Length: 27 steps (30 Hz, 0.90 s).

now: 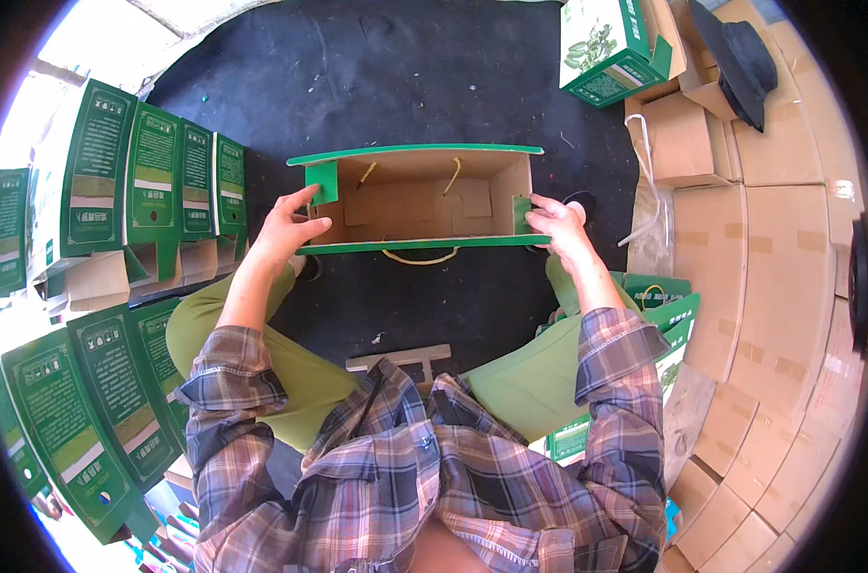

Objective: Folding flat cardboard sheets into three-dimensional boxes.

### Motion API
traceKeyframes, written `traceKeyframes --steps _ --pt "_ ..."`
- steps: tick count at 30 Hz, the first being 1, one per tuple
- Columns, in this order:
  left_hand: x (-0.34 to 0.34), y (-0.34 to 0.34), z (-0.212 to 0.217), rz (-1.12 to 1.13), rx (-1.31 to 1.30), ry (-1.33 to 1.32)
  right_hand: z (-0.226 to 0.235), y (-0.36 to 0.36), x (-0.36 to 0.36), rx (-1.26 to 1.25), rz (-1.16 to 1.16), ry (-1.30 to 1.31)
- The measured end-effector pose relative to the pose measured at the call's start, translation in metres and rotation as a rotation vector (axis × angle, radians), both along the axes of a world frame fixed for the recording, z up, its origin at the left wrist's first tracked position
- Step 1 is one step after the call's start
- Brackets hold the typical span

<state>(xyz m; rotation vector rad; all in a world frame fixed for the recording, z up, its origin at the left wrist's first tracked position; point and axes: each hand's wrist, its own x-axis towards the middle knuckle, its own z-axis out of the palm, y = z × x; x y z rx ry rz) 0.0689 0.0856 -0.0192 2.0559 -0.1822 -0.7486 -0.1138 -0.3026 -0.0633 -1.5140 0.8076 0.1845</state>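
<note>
Between my knees stands an open-topped green gift box (410,210), its bare brown cardboard inside facing up. A yellow cord handle (419,260) hangs outside its near wall, and two cord ends poke through the far wall. My left hand (289,229) is at the box's left end, thumb and fingers on the edge beside a small green flap (325,181). At the right end my right hand (562,229) pinches the edge by the other green flap (522,216). The fingertips outside the box are partly hidden.
Rows of green boxes (152,172) stand on the left, with more nearer (85,420). Brown cartons (778,258) are stacked along the right. A green-and-white box (613,53), a black hat (737,65) and a white strap (644,181) lie at the far right. Dark sheeting (376,86) covers the floor.
</note>
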Motion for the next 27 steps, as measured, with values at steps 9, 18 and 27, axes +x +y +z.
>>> traceKeyframes --steps 9,18,27 --pt "-0.002 -0.002 0.000 0.080 -0.067 0.114 0.004 0.002 0.001 -0.143 0.063 0.016" --pt "0.009 0.000 -0.013 0.087 0.029 0.106 0.006 0.004 0.017 -0.365 0.065 -0.176" --pt "0.006 -0.006 -0.004 0.009 0.033 0.067 0.027 0.007 0.021 -0.219 0.104 -0.155"
